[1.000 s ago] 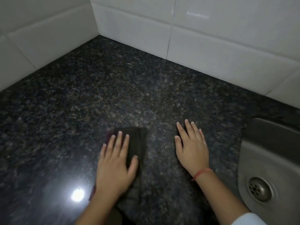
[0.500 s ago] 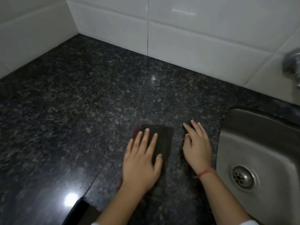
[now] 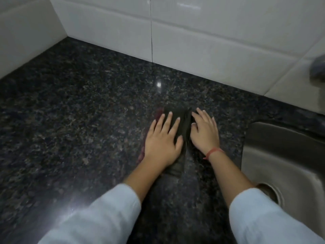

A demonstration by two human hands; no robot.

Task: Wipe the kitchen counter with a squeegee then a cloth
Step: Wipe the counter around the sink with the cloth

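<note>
A dark cloth with a maroon edge lies flat on the black speckled granite counter. My left hand presses down on it, palm flat and fingers spread. My right hand rests flat on the counter, right at the cloth's right edge, with its fingertips touching the fabric. A red thread circles the right wrist. Both light sleeves show at the bottom. No squeegee is in view.
A steel sink with its drain is sunk into the counter just right of my right hand. White tiled walls close the back and left sides. A blurred tap pokes in at the right edge.
My left hand has slid the cloth to the right until it meets my right hand, which stays near the sink. My sleeves have come into view.
</note>
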